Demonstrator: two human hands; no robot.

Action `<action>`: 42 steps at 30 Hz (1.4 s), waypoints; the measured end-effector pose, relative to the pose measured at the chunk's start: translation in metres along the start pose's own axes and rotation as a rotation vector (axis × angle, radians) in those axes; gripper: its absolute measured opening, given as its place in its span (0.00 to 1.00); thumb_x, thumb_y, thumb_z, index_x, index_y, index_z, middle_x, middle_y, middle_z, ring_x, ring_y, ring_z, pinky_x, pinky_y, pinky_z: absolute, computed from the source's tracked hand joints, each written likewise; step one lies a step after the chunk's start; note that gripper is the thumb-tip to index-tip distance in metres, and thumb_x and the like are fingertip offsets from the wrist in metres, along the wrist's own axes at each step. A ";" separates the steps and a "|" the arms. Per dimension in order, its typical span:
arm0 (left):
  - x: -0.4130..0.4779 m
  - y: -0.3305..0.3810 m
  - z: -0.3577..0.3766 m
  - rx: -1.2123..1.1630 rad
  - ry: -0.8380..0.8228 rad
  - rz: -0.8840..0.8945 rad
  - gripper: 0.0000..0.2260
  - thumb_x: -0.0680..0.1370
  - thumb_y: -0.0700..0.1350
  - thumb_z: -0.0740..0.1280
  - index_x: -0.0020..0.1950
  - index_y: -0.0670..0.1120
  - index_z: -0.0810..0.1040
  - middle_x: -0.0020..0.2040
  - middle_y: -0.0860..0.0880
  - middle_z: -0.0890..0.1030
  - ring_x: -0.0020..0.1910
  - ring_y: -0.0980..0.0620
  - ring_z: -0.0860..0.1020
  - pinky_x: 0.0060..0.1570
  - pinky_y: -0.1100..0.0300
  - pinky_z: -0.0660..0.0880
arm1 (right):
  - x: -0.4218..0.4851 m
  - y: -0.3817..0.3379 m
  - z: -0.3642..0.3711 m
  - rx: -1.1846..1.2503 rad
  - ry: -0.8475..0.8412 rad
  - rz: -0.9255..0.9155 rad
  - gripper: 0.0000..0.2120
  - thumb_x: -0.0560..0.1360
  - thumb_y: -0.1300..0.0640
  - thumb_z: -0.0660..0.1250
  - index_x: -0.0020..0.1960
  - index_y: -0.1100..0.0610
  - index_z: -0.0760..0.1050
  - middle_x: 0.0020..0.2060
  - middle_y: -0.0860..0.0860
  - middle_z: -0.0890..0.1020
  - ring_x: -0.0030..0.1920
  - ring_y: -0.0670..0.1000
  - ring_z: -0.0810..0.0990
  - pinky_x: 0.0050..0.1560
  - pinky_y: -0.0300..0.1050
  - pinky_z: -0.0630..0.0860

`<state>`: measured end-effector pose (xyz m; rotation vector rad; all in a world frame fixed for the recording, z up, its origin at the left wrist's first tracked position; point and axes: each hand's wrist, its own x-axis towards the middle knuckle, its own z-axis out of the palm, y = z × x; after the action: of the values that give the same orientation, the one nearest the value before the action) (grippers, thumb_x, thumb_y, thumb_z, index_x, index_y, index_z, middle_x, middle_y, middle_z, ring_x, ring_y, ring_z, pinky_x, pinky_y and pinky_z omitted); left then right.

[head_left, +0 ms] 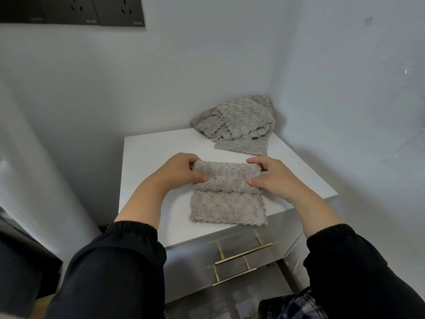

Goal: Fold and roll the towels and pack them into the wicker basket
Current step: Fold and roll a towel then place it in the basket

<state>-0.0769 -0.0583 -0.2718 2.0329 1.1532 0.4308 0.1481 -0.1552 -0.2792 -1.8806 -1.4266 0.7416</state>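
Observation:
A folded grey towel (226, 203) lies on the white cabinet top (149, 157), its far end rolled into a thick tube. My left hand (181, 171) grips the left end of that roll, thumb on top. My right hand (269, 174) grips the right end the same way. The near, flat part of the towel reaches almost to the cabinet's front edge. A loose pile of grey towels (236, 120) sits in the back right corner. No wicker basket is in view.
The cabinet stands in a corner between two pale walls. Two drawers with brass bar handles (242, 253) face me below the top. Dark wall sockets (99, 10) are at the upper left. A plaid cloth (289, 305) shows at the bottom right.

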 end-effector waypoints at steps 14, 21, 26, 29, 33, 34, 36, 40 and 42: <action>0.004 0.003 0.015 -0.072 0.317 0.153 0.13 0.67 0.37 0.76 0.41 0.48 0.74 0.39 0.54 0.76 0.39 0.55 0.72 0.39 0.66 0.67 | 0.007 -0.007 0.016 0.029 0.363 -0.210 0.18 0.66 0.70 0.74 0.51 0.53 0.79 0.50 0.49 0.78 0.52 0.47 0.75 0.51 0.30 0.64; -0.013 0.008 -0.002 0.046 0.031 0.132 0.15 0.65 0.44 0.79 0.42 0.49 0.74 0.46 0.53 0.75 0.44 0.56 0.72 0.43 0.64 0.69 | -0.009 -0.014 0.000 -0.100 0.135 -0.195 0.17 0.65 0.67 0.76 0.46 0.50 0.77 0.48 0.48 0.78 0.49 0.47 0.75 0.43 0.25 0.66; -0.021 0.016 -0.002 0.069 0.037 0.131 0.14 0.73 0.56 0.70 0.42 0.46 0.78 0.49 0.51 0.76 0.49 0.55 0.74 0.48 0.63 0.70 | -0.022 -0.018 -0.005 -0.117 0.060 -0.192 0.10 0.67 0.55 0.77 0.45 0.50 0.79 0.48 0.47 0.76 0.49 0.42 0.72 0.46 0.24 0.64; -0.022 0.024 0.002 0.135 0.095 0.161 0.18 0.80 0.55 0.61 0.37 0.45 0.79 0.48 0.48 0.76 0.47 0.52 0.75 0.46 0.61 0.68 | -0.027 -0.019 -0.002 -0.075 0.115 -0.236 0.07 0.72 0.51 0.72 0.38 0.54 0.81 0.44 0.52 0.77 0.50 0.44 0.71 0.48 0.27 0.63; -0.022 0.029 0.008 0.173 0.099 0.155 0.19 0.80 0.53 0.62 0.35 0.43 0.79 0.47 0.48 0.77 0.45 0.52 0.75 0.50 0.56 0.69 | -0.032 -0.023 0.004 -0.045 0.146 -0.268 0.13 0.74 0.55 0.70 0.31 0.54 0.80 0.38 0.49 0.76 0.46 0.41 0.71 0.47 0.27 0.63; -0.021 0.029 0.009 0.189 0.098 0.160 0.17 0.78 0.53 0.64 0.38 0.41 0.79 0.47 0.47 0.77 0.47 0.50 0.75 0.51 0.55 0.70 | -0.032 -0.023 0.006 -0.048 0.141 -0.272 0.13 0.73 0.56 0.71 0.30 0.53 0.79 0.37 0.47 0.75 0.44 0.41 0.71 0.46 0.30 0.64; -0.021 0.030 0.012 0.178 0.099 0.179 0.13 0.75 0.52 0.69 0.43 0.41 0.78 0.48 0.47 0.78 0.48 0.50 0.75 0.51 0.56 0.72 | -0.032 -0.023 0.010 -0.070 0.125 -0.268 0.12 0.71 0.57 0.73 0.29 0.54 0.79 0.35 0.45 0.74 0.41 0.41 0.71 0.43 0.34 0.65; -0.023 0.025 0.014 0.138 0.020 0.141 0.12 0.73 0.53 0.72 0.53 0.50 0.76 0.50 0.54 0.77 0.48 0.55 0.74 0.43 0.67 0.69 | -0.031 -0.022 0.011 -0.107 0.093 -0.254 0.11 0.66 0.57 0.78 0.29 0.52 0.77 0.37 0.47 0.75 0.44 0.43 0.72 0.42 0.30 0.65; -0.021 0.021 0.015 0.156 -0.020 0.112 0.16 0.72 0.53 0.72 0.57 0.50 0.77 0.51 0.53 0.77 0.49 0.54 0.74 0.44 0.65 0.69 | -0.030 -0.023 0.011 -0.106 0.083 -0.247 0.12 0.64 0.57 0.79 0.33 0.50 0.75 0.42 0.48 0.73 0.46 0.44 0.71 0.44 0.28 0.64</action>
<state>-0.0668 -0.0894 -0.2643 2.2396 1.0943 0.3850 0.1185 -0.1782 -0.2671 -1.7482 -1.6347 0.4717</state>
